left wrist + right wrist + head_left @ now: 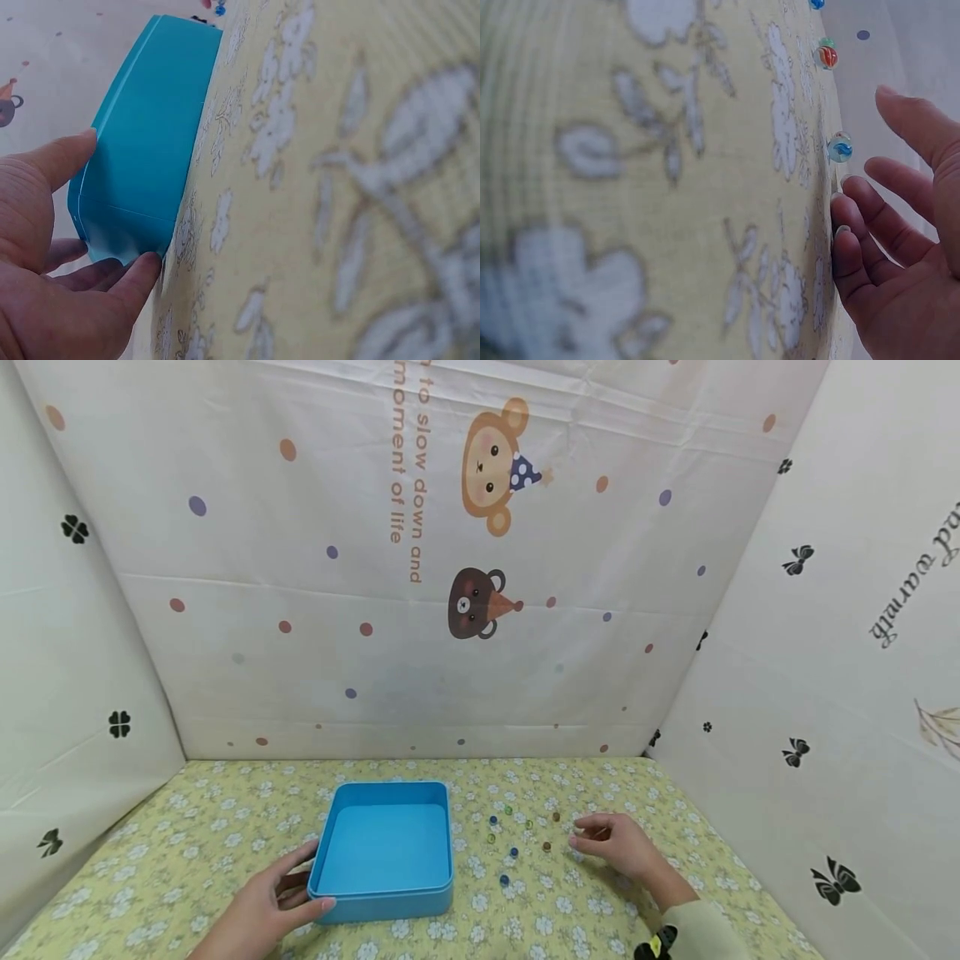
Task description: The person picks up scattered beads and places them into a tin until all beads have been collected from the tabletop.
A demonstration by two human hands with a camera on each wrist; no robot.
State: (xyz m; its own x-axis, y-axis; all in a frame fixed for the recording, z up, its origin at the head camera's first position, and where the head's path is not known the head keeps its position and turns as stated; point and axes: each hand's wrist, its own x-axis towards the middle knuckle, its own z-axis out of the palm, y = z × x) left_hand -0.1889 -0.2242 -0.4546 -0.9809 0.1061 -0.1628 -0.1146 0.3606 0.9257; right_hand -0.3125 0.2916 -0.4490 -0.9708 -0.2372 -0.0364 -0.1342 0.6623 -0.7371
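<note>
A square blue box (395, 906) without a lid stands on the tablecloth, its inside bare. My left hand (264, 897) grips its near left corner, thumb at the front rim and fingers along the left side. In the left wrist view the fingertips reach low on the box wall (150, 135). Several small glass marbles lie scattered right of the box, among them a blue marble (504, 881), a green marble (491, 839) and a brown marble (547, 847). Just right of them hovers my right hand (618, 843), fingers loosely bent, holding nothing. A swirled marble (840, 147) shows beyond its fingertips.
The table wears a yellow flowered cloth (420, 943). A white printed sheet (405, 677) rises behind it, and further white sheets stand along the left side (67, 635) and right side (757, 693).
</note>
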